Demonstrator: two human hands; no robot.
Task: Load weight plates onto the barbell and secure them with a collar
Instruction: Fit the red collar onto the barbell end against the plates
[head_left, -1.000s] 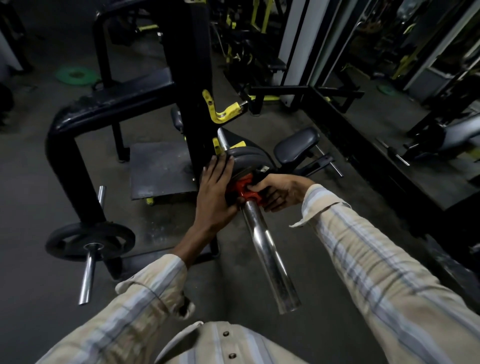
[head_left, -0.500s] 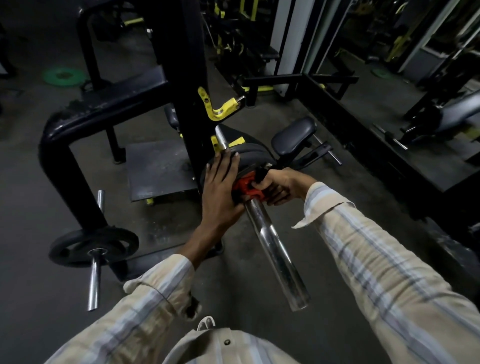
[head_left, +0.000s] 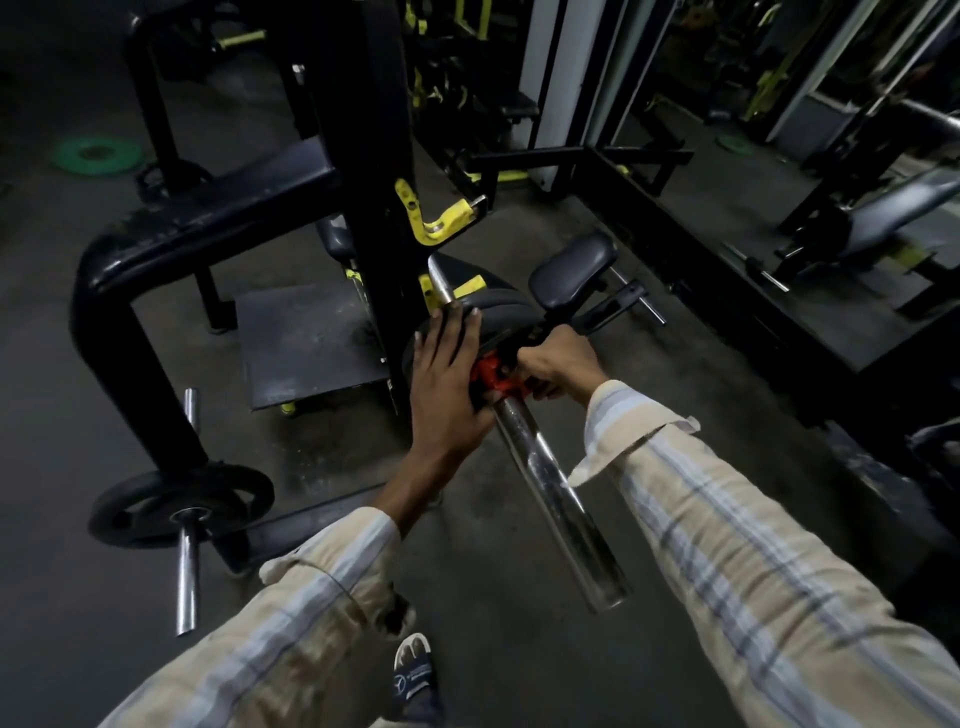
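The chrome barbell sleeve (head_left: 558, 499) runs from the near right of the scene up toward the middle, its free end closest to the camera. On it sit dark weight plates (head_left: 498, 317), stacked against each other at the far end of the sleeve, beside the black upright of the rack (head_left: 358, 156). A red collar (head_left: 496, 378) wraps the sleeve right against the nearest plate.

The left hand (head_left: 445, 384) lies flat on the face of the plates, fingers straight and slightly spread, pointing away from the camera, with the heel of the palm near the collar. The right hand (head_left: 558, 358) is curled into a closed grip on the right side of the collar, fingers folded round it and what looks like a black lever; the light is dim here, so exactly which part the fingertips press is hard to tell. Both arms wear striped, light-coloured sleeves.

A yellow bar hook (head_left: 434, 218) juts from the upright above the plates. To the right of the plates is a dark padded seat (head_left: 571, 267). At the near left a single black plate (head_left: 179, 504) rests on a short chrome storage peg (head_left: 186, 571) at the foot of the rack frame. Far left, a green plate (head_left: 96, 154) lies flat on the floor. A sandalled foot (head_left: 413, 670) shows at the bottom edge.
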